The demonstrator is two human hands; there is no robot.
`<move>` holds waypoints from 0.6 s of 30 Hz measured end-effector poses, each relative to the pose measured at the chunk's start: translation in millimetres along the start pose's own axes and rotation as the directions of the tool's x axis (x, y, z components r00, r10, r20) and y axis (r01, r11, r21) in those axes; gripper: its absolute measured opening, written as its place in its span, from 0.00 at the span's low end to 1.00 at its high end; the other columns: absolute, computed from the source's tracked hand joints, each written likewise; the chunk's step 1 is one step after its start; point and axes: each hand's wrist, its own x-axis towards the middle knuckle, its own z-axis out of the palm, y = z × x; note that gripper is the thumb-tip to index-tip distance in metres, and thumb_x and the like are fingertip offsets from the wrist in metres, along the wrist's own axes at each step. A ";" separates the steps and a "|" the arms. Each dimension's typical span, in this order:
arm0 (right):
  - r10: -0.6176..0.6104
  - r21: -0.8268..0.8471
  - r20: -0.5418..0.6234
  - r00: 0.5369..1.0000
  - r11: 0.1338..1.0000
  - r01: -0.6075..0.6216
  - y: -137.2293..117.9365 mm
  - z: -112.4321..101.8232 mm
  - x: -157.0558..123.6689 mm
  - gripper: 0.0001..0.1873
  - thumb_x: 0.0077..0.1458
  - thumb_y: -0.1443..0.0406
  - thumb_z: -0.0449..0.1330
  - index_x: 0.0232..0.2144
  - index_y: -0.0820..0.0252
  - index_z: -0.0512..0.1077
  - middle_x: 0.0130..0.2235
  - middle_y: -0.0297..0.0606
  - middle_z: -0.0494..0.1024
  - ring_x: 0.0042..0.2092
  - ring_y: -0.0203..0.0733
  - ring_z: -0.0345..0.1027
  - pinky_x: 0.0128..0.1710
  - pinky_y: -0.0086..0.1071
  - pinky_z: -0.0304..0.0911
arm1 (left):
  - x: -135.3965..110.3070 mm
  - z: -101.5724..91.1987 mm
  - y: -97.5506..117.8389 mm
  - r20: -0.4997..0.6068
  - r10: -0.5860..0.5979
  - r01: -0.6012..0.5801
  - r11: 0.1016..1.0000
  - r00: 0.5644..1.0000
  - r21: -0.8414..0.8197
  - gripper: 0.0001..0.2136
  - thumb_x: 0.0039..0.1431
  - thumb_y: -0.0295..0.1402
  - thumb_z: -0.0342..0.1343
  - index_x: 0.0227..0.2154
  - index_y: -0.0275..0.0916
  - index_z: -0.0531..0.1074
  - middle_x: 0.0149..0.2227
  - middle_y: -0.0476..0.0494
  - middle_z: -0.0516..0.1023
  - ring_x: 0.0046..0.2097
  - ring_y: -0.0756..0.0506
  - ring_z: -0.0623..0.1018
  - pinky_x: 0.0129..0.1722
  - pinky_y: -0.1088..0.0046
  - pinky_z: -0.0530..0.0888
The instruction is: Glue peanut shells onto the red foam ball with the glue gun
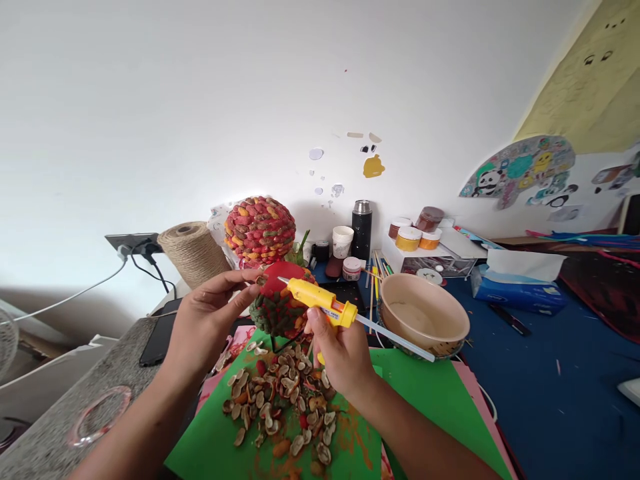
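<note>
"Two bare hands in the head view. Grip on each?"

"Left hand (207,320): thumb and forefinger pinched together on a small shell (261,281), near the partly covered red ball (277,300). Right hand (343,353): clamped round a yellow glue gun (313,294), nozzle toward the ball, glue stick (395,337) protruding behind."

"Writing?"

"Pale label on the gun; print too small to read. Blue tissue pack (517,295) bears white lettering, also illegible."

"Containers?"

"Beige bowl (425,287) right of the gun, its inside pale. Stacked paper cups (343,241) beside a dark flask (362,230). Lidded jars (409,239) on a white box, showing yellow, orange and brown."

"Ball's position?"

"Between the hands, behind loose shells (280,400) strewn over green paper (425,393). Top red; dark-green pieces lower down. Second ball (260,231), covered in red and orange pieces, sits behind it."
</note>
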 end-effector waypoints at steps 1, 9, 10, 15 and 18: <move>0.012 0.022 0.004 1.000 1.000 -0.012 -0.5 0.0 0.0 0.39 0.66 0.26 0.60 0.31 0.54 0.74 0.16 0.25 0.64 0.17 0.37 0.62 0.17 0.29 0.58 | 0.5 0.8 -0.3 0.011 -0.016 0.016 1.000 1.000 -0.027 0.19 0.55 0.52 0.81 0.44 0.48 0.92 0.46 0.43 0.94 0.49 0.35 0.89 0.47 0.65 0.86; 0.062 0.018 0.065 0.996 0.998 -0.063 -4.3 0.2 -2.8 0.44 0.62 0.22 0.59 0.32 0.55 0.74 0.17 0.25 0.64 0.17 0.35 0.62 0.19 0.28 0.57 | -0.8 4.3 2.7 0.017 -0.015 0.014 0.999 1.000 0.040 0.22 0.52 0.55 0.82 0.42 0.47 0.93 0.47 0.40 0.94 0.51 0.32 0.90 0.51 0.61 0.87; 0.066 0.013 0.066 0.996 0.998 -0.067 -4.7 0.2 -2.8 0.44 0.62 0.22 0.58 0.32 0.55 0.74 0.17 0.25 0.64 0.17 0.35 0.62 0.19 0.28 0.57 | -0.8 4.3 2.1 0.019 -0.014 0.013 0.999 1.000 0.053 0.22 0.51 0.56 0.81 0.42 0.47 0.93 0.47 0.40 0.94 0.51 0.32 0.90 0.51 0.61 0.86; 0.020 -0.001 0.078 0.997 1.000 -0.020 -6.6 0.7 -2.3 0.41 0.66 0.25 0.57 0.31 0.53 0.71 0.17 0.25 0.64 0.18 0.36 0.62 0.19 0.29 0.56 | 0.0 5.6 0.9 0.059 -0.012 0.011 1.000 0.998 0.014 0.22 0.52 0.55 0.82 0.44 0.48 0.93 0.48 0.40 0.94 0.51 0.34 0.89 0.50 0.62 0.86; 0.000 -0.013 0.078 0.997 1.000 0.001 -7.5 1.6 -1.8 0.39 0.68 0.26 0.57 0.30 0.52 0.69 0.17 0.25 0.63 0.17 0.36 0.61 0.18 0.29 0.55 | 0.4 6.4 0.7 0.069 0.011 -0.010 1.000 0.998 -0.024 0.20 0.51 0.54 0.83 0.42 0.47 0.92 0.46 0.41 0.93 0.48 0.35 0.89 0.46 0.64 0.86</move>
